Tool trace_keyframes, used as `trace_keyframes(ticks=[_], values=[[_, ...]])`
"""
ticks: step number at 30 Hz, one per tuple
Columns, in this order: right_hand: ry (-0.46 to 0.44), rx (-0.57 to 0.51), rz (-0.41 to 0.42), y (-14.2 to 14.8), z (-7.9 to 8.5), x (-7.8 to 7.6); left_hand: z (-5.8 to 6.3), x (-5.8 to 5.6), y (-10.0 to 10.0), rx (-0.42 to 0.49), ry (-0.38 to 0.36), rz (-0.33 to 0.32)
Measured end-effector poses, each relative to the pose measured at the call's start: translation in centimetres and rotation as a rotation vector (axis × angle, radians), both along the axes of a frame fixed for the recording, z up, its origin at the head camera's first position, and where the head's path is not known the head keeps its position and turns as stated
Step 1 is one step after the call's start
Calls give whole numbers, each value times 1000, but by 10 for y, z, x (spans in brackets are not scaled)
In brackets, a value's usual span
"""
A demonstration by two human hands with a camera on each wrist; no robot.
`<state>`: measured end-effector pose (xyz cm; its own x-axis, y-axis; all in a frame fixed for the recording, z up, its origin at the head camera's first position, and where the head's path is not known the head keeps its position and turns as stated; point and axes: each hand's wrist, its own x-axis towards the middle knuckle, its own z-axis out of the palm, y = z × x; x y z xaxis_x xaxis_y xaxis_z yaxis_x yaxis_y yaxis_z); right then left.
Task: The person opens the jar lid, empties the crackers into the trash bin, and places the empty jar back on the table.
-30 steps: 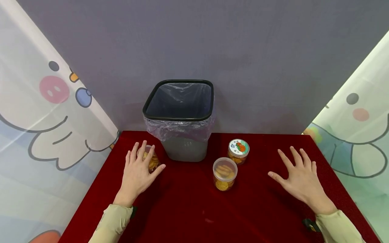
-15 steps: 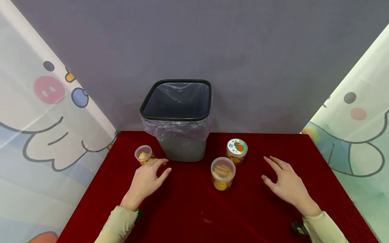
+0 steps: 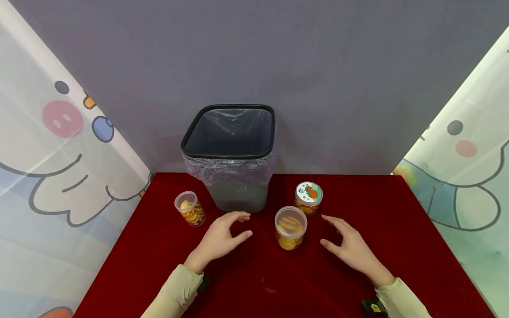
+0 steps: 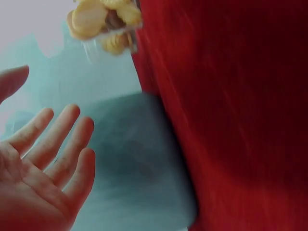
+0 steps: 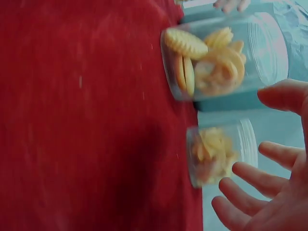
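Head view: our left hand [image 3: 218,239] and right hand [image 3: 351,250], loosely spread and empty, flank the clear cylindrical plastic biscuit jar [image 3: 290,229] on the dark-red cloth-covered tabletop [image 3: 318,291]. We would bring palms in evenly, clearing the white-and-green-lidded jar [image 3: 308,198] just behind. Plain grey backdrop [image 3: 338,88] beyond; cartoon-print sheets [image 3: 59,181] either side.

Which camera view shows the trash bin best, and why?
The head view: the trash bin shows its whole black rim, clear liner and front there. The left wrist view gives only a blurred side beyond the left hand; the right wrist view, a part behind a cookie jar.
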<state>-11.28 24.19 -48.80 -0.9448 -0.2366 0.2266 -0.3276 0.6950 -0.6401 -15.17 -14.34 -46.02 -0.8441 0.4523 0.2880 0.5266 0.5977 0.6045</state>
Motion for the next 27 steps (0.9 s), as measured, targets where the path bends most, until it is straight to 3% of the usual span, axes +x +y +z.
trace_keyframes(ticks=[9,14,27], values=[[-173,-260,120,-25,-6,-4,-12,-8,32,250,-224,-145],[-210,-315,129,-38,-10,-7,-15,-12,48,340,-297,-183],[-316,-551,180,-63,-18,-19,-14,-22,73,404,-392,-293]])
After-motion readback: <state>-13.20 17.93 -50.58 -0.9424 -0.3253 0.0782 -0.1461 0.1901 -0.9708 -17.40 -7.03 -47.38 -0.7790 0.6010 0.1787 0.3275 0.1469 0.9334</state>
